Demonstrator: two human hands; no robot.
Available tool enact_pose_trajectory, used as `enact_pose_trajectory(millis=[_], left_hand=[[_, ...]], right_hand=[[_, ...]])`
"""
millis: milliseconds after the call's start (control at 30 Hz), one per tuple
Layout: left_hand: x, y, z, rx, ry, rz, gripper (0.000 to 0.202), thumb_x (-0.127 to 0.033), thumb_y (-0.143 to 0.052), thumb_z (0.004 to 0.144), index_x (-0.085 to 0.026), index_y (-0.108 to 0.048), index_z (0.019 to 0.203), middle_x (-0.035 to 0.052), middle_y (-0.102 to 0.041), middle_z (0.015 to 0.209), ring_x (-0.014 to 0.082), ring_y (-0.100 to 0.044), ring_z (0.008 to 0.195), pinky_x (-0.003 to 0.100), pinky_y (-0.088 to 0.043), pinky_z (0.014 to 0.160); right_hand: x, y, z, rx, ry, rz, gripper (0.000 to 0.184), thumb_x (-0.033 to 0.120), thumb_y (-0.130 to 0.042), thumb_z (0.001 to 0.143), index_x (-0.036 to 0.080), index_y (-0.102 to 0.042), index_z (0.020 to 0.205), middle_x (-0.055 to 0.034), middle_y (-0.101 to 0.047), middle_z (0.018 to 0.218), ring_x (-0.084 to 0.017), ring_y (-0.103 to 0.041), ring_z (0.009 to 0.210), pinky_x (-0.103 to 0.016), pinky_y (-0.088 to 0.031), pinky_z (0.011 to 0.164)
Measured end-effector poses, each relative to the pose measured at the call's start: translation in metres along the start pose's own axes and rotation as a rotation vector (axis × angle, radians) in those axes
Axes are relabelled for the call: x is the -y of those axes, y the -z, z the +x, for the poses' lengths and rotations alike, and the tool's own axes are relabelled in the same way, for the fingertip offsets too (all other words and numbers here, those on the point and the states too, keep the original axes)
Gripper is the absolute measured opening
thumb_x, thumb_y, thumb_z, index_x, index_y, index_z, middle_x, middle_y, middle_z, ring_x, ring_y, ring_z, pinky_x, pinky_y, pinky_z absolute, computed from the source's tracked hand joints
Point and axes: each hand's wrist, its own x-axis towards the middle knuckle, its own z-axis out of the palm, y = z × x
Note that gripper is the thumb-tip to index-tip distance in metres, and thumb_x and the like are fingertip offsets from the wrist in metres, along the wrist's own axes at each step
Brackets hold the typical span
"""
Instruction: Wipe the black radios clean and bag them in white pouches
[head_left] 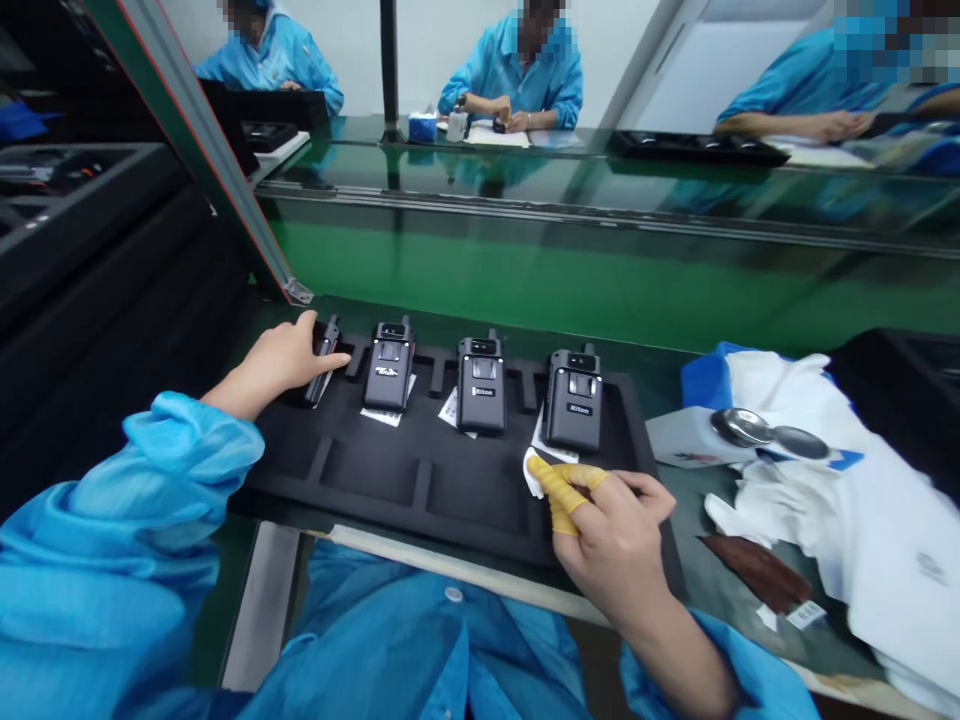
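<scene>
As the right hand (616,532) pinches a white wipe (534,474) at seven o'clock from an upright radio (574,400), the left hand (281,362) lies unclenched against another radio (324,360).

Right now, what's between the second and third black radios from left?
Head view: a white paper slip and black foam divider lie between the second black radio and third black radio.

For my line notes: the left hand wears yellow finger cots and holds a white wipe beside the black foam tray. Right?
No: the head view shows the yellow finger cots on the right hand, not the left hand. That right hand does hold a white wipe beside the black foam tray.
</scene>
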Motion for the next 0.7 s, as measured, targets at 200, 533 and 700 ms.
enact_pose_trajectory(millis=[200,533,700], left_hand=[[0.006,0.002,-0.028,-0.232,-0.03,-0.283,0.067,-0.036,-0.065,0.065,-0.013,-0.047,0.125,0.0137,-0.064,0.108,0.0337,-0.061,0.104,0.042,-0.047,0.091],[0.007,-0.018,-0.099,-0.359,-0.315,-0.778,0.046,-0.012,-0.061,0.062,-0.021,-0.052,0.106,0.0038,-0.063,0.109,0.0217,-0.061,0.102,0.033,-0.048,0.09],[0.006,-0.022,-0.102,-0.355,-0.362,-0.845,0.049,-0.007,-0.059,0.06,-0.022,-0.052,0.106,0.0026,-0.064,0.106,0.0204,-0.062,0.098,0.032,-0.049,0.086]], right_hand=[[-0.01,0.007,0.009,0.038,0.05,-0.004,0.026,0.005,-0.049,0.074,0.022,-0.068,0.074,-0.0011,-0.063,0.075,-0.013,-0.054,0.068,-0.037,-0.035,0.077],[0.049,0.006,0.117,0.04,0.311,0.196,0.025,0.006,-0.053,0.082,0.023,-0.067,0.095,0.0,-0.066,0.084,-0.011,-0.059,0.077,-0.034,-0.034,0.08],[0.098,-0.03,0.14,0.009,0.462,0.236,0.029,0.007,-0.049,0.084,0.023,-0.068,0.099,0.0012,-0.068,0.088,-0.01,-0.057,0.081,-0.035,-0.028,0.085]])
